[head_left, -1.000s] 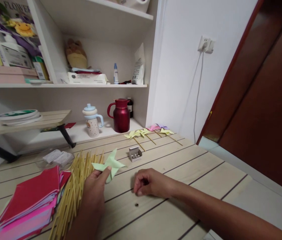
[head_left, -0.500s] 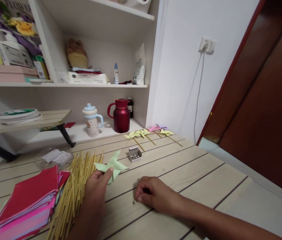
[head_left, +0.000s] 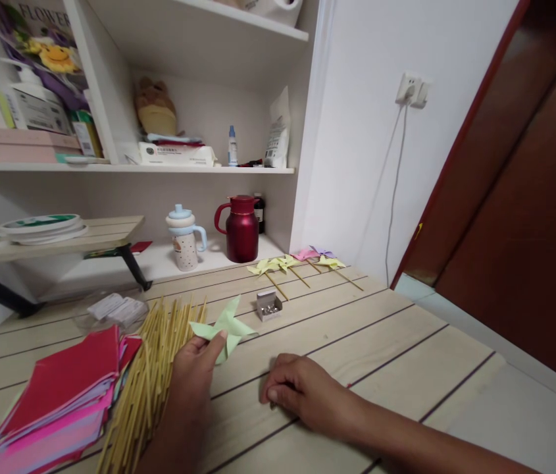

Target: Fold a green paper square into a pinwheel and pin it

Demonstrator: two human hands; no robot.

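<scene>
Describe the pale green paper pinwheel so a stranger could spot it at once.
On the wooden table with dark lines, find the bundle of yellow sticks beside the coloured paper stack. Right of the bundle's far end, the left hand holds the pale green paper pinwheel. Unlike the yellow, pink and purple pinwheels lying farther back, it is green and hand-held.

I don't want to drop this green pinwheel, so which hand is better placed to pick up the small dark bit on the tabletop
Your right hand, I'd judge: its fingertips are right by the small dark bit, while your left hand pinches the green pinwheel.
</scene>
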